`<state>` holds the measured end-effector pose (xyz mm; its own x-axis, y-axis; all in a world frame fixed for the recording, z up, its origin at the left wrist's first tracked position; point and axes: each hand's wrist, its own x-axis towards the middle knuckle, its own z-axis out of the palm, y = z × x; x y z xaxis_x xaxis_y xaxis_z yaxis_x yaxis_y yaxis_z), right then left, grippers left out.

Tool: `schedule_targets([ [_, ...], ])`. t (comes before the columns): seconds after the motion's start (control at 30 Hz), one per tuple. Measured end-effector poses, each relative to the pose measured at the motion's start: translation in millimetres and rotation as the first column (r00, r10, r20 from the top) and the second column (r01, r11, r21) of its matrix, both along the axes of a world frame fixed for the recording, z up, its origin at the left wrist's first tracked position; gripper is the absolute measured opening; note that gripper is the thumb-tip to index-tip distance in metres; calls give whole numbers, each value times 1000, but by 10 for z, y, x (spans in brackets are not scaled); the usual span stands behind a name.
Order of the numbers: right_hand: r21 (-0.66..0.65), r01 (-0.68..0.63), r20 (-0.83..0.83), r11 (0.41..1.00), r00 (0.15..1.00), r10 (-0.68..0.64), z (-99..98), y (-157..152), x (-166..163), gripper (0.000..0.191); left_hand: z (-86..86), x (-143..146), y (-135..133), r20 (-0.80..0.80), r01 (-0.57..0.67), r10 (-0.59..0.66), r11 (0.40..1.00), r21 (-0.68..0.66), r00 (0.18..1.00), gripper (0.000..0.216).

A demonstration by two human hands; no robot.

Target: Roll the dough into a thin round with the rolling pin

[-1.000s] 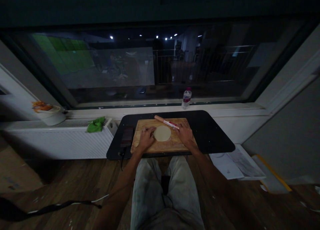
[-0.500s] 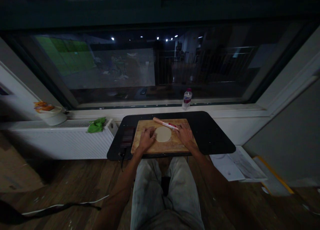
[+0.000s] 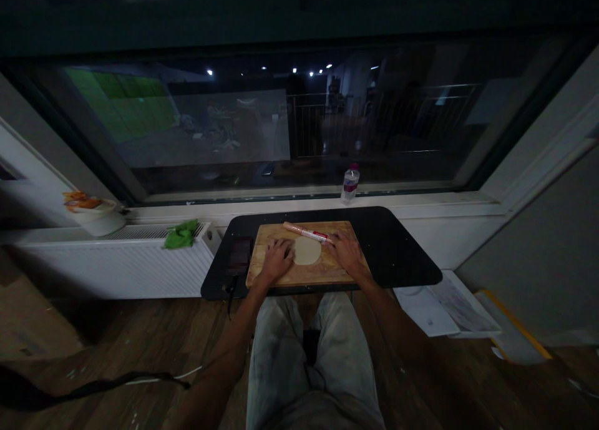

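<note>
Dough (image 3: pixel 309 252) lies midway between the board's (image 3: pixel 322 275) side edges; left hand (image 3: pixel 278 258) curls at its rim, hold unclear; right hand (image 3: pixel 347 251) grips the rolling pin (image 3: pixel 305 231)

Pale, flat, roughly round dough sheet (image 3: pixel 307 253) lies on a rectangular light-brown wooden board (image 3: pixel 327 273). Light-wood cylindrical rolling pin with red-and-white label (image 3: pixel 305 231) sits slanted at dough's far edge, left end farther away.

Both arms (image 3: pixel 236 339) reach forward. The left hand (image 3: pixel 277 258) bends over the board's left side, the right hand (image 3: pixel 347 250) over the right side of the board (image 3: pixel 325 273).
</note>
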<state>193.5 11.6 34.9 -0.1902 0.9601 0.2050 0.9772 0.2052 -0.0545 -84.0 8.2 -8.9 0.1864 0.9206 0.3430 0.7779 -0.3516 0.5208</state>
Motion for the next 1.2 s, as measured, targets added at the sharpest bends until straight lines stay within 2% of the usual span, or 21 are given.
schedule_targets([
  [0.13, 2, -13, -9, 1000, 1000, 14, 2, 0, 4, 42, 72, 71, 27, -102, -1, 1, 1000, -3, 995, 41],
  [0.23, 3, -8, -19, 1000, 1000, 8, 3, -5, 3, 42, 108, 146, 37, -144, -18, 18, 1000, -4, 989, 34],
  [0.37, 9, -2, -30, 1000, 1000, 2, -5, -1, -1, 41, 115, 226, 19, -168, -60, 59, 998, 1, 984, 27],
  [0.63, 12, 0, -23, 1000, 1000, 0, -34, 18, 9, 42, 133, 294, -17, -278, -91, 90, 996, 8, 956, 28],
  [0.77, 9, 3, -19, 1000, 1000, -2, -44, 24, 14, 43, 94, 286, -8, -264, -95, 95, 995, 14, 960, 29],
  [0.97, 11, -1, -24, 1000, 1000, 2, -49, 30, 12, 43, 50, 200, -1, -136, -136, 136, 991, 9, 981, 31],
  [1.2, 10, 4, -20, 1000, 1000, -4, -20, 20, 3, 43, 93, 177, -14, -208, -162, 158, 987, -4, 965, 32],
])
